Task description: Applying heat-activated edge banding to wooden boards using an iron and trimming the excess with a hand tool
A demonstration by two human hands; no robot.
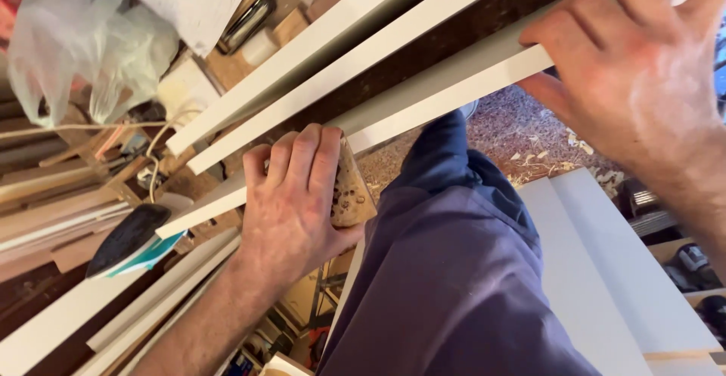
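While your trousered leg (pixel 454 270) fills the near foreground, your left hand (pixel 291 202) curls around a cork sanding block (pixel 350 187), pressing it on the edge of a long white strip (pixel 423 104). Your right hand (pixel 628 66) clamps the same strip further along, fingers over its top edge. Two more white strips (pixel 333 43) run parallel beyond, narrow dark gaps between them. Farther left sit a crumpled clear plastic bag (pixel 83 51) and a dark-soled tool with a teal body (pixel 128 243) amid cluttered wood offcuts.
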